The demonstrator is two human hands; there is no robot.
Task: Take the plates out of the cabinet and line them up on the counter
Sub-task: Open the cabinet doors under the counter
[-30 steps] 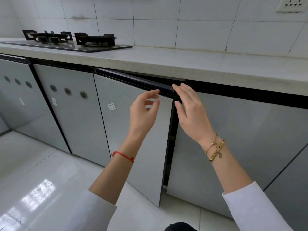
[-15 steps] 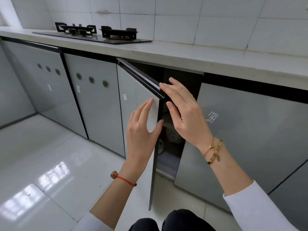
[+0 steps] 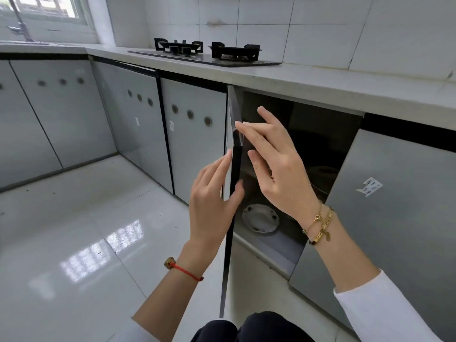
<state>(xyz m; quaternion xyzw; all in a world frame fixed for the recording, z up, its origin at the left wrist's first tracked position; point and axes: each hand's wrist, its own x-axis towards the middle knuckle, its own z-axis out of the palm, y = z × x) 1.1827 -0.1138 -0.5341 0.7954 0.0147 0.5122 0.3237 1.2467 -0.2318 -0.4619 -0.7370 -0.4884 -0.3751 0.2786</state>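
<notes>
The grey cabinet door (image 3: 234, 169) stands wide open, edge-on to me. My left hand (image 3: 212, 201) lies flat against its outer face, thumb hooked round the black edge. My right hand (image 3: 276, 164) reaches in front of the opening with fingers spread, fingertips touching the door's top inner edge. A white patterned plate (image 3: 260, 218) lies on the bottom shelf of the cabinet (image 3: 271, 253). Another pale dish (image 3: 323, 172) shows dimly on the upper shelf, partly hidden by my right hand. The pale stone counter (image 3: 320, 87) runs above.
A black gas hob (image 3: 207, 54) sits on the counter to the left. A shut grey door (image 3: 394, 218) with a sticker flanks the opening on the right, more shut doors (image 3: 192, 134) on the left. A glossy white tiled floor (image 3: 86, 230) lies below.
The door has swung from partly open to fully open, exposing the shelves and plates. Both hands followed the door's edge, and my view has dropped lower and shifted left.
</notes>
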